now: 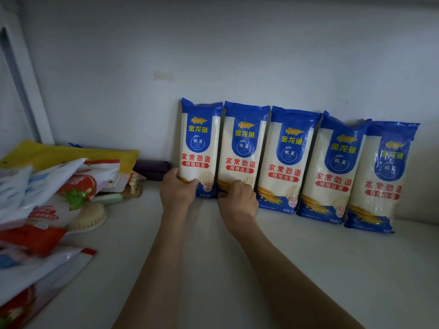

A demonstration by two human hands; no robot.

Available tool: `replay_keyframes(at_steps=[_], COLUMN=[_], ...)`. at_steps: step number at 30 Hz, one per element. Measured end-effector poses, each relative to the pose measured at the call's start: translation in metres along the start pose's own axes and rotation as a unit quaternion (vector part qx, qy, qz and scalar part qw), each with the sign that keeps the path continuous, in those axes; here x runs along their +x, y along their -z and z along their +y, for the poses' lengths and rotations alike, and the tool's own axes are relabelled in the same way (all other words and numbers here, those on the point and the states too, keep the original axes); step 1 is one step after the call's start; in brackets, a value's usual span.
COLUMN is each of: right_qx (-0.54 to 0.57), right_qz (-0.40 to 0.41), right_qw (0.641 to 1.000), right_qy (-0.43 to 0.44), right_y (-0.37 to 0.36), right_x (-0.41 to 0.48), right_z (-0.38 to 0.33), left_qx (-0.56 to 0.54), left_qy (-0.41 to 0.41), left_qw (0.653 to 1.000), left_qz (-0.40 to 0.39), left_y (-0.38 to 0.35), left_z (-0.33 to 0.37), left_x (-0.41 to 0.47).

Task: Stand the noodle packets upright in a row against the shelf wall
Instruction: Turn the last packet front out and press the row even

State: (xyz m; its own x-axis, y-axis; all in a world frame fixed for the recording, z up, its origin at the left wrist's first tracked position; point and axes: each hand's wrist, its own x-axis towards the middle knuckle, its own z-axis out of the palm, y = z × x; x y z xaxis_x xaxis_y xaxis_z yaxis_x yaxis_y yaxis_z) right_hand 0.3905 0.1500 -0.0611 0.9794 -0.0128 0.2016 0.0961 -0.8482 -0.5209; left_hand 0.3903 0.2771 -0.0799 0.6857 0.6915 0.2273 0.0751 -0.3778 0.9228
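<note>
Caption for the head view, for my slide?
Five noodle packets stand along the shelf wall; left hand grips the leftmost packet, right hand grips the second packet.

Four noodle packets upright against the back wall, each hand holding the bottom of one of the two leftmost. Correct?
No: the head view shows five noodle packets against the back wall, not four. The left hand does grip the leftmost packet at its bottom, the right hand the second packet.
</note>
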Motion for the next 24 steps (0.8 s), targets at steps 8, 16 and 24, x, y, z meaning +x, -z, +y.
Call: replay_keyframes(at_steps=[8,16,24], right_qx=[0.051,0.035,0.053], right_qz=[-0.01,0.055,0.049], right_qw=[0.999,0.996,0.997], right_qy=[-0.017,-0.067,-0.034], right_y=[0.006,0.041,0.033], right_x=[0.003,0.01,0.017], right_z=[0.008,0.052,0.064], left_qx=[-0.029,-0.032,-0.016], left_qy=[-0.003,-0.005,-0.027], left_qw=[0.999,0.999,0.999], left_qz=[0.018,-0.008,0.036], left_y=[-0.007,-0.003,-0.014], left_z=[0.001,0.01,0.004], left_x=[-0.005,-0.005,-0.013])
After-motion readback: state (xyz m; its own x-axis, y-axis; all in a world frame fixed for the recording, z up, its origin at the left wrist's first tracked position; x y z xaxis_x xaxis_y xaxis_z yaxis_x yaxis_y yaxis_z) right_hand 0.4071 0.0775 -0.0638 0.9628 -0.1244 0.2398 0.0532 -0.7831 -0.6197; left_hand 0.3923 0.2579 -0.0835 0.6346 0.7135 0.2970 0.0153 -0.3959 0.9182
